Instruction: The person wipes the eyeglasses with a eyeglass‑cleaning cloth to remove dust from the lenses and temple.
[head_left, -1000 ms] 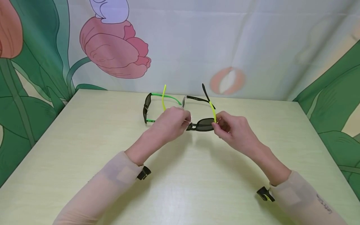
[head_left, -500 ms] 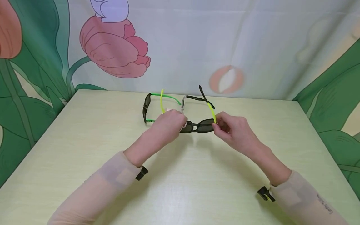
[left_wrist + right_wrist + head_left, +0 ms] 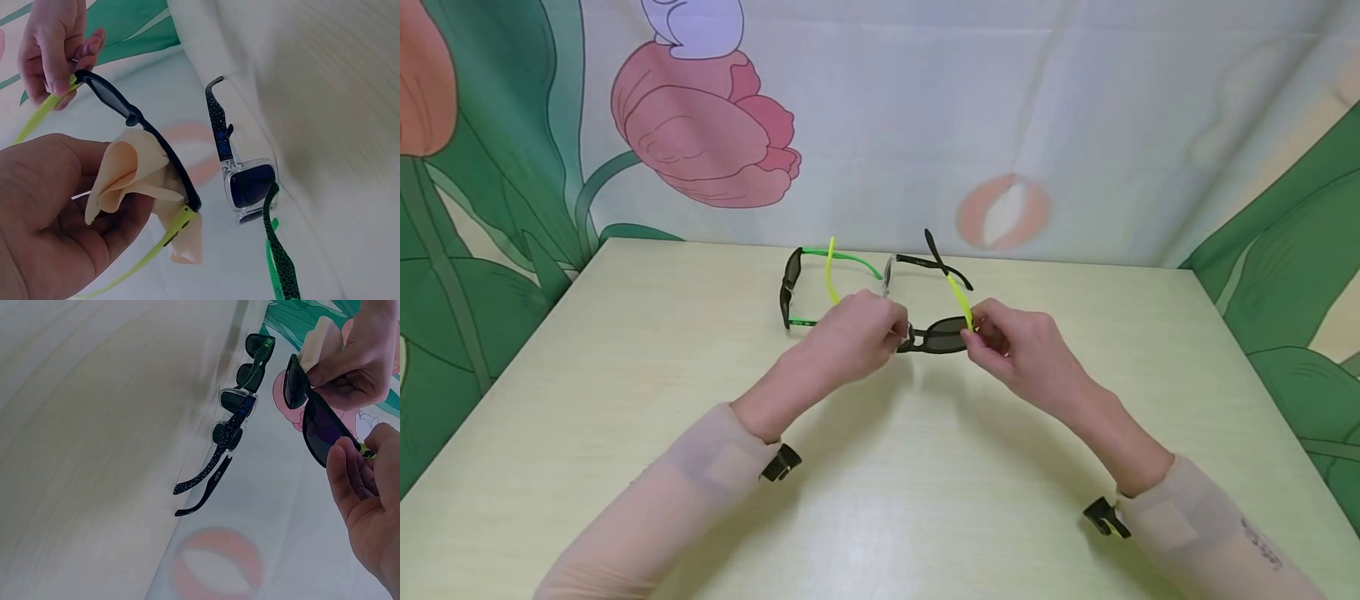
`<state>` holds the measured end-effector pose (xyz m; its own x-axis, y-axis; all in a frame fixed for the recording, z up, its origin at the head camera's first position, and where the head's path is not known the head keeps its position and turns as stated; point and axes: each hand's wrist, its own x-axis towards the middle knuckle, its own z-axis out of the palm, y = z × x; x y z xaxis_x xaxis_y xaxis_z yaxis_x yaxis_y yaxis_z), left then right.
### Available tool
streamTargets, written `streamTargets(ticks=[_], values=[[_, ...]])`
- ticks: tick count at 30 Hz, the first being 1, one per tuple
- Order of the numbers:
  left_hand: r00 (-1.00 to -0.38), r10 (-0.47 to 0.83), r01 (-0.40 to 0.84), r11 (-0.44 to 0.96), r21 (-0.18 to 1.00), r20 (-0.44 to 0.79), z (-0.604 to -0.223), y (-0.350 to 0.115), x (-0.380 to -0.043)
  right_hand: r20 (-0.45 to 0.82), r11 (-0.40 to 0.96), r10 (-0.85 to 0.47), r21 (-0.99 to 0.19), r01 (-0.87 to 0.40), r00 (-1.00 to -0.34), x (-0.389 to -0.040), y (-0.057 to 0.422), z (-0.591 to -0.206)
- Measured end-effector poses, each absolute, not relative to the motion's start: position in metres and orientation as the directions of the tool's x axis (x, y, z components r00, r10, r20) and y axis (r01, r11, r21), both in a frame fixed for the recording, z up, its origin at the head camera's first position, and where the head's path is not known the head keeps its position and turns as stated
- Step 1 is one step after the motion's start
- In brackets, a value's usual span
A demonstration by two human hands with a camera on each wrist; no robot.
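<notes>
Black sunglasses (image 3: 945, 336) with neon-yellow temples are held up over the table, lenses toward me. My right hand (image 3: 1030, 350) pinches their right end at the hinge between thumb and fingers. With my left hand (image 3: 859, 335) I grip a cream cloth (image 3: 125, 165) folded over the other lens. In the left wrist view the cloth wraps both sides of that lens, and its loose end hangs below the frame. In the head view my left hand covers that lens and most of the cloth. The right wrist view shows the dark lens (image 3: 325, 431) beside my right fingers.
Behind the held pair, sunglasses with green temples (image 3: 792, 287) stand on the table (image 3: 865, 517) at left. Clear-framed sunglasses (image 3: 237, 400) with speckled black temples stand beside them. A flower-printed curtain (image 3: 880, 125) hangs along the table's back edge.
My left hand slid left along the lens with the cloth, then back right. The sunglasses' temples swung slightly left, while my right hand kept its pinch on the hinge.
</notes>
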<state>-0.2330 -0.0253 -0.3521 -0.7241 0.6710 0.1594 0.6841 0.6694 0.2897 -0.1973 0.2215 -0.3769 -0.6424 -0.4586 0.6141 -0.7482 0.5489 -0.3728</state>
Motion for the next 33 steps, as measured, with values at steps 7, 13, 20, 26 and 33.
streamTargets(ticks=[7,13,20,26,33], values=[[-0.735,0.662,0.672,0.68,0.292,0.147,-0.3531,-0.0263,-0.2333,0.613,0.558,-0.455,-0.37,-0.743,-0.646,-0.1981,0.2237,-0.3768],[-0.729,0.665,0.683,0.689,0.242,0.161,-0.3557,-0.0285,-0.2346,0.612,0.557,-0.458,-0.368,-0.745,-0.645,-0.1991,0.2261,-0.3773],[-0.727,0.669,0.684,0.683,0.257,0.157,-0.3582,-0.0282,-0.2359,0.602,0.556,-0.453,-0.385,-0.736,-0.658,-0.1988,0.2269,-0.3774],[-0.706,0.689,0.703,0.655,0.277,0.164,-0.3563,-0.0258,-0.2335,0.596,0.55,-0.452,-0.4,-0.733,-0.664,-0.2002,0.2277,-0.3763],[-0.687,0.692,0.726,0.637,0.26,0.222,-0.3537,-0.0279,-0.2295,0.571,0.551,-0.454,-0.423,-0.719,-0.684,-0.2022,0.2297,-0.3732]])
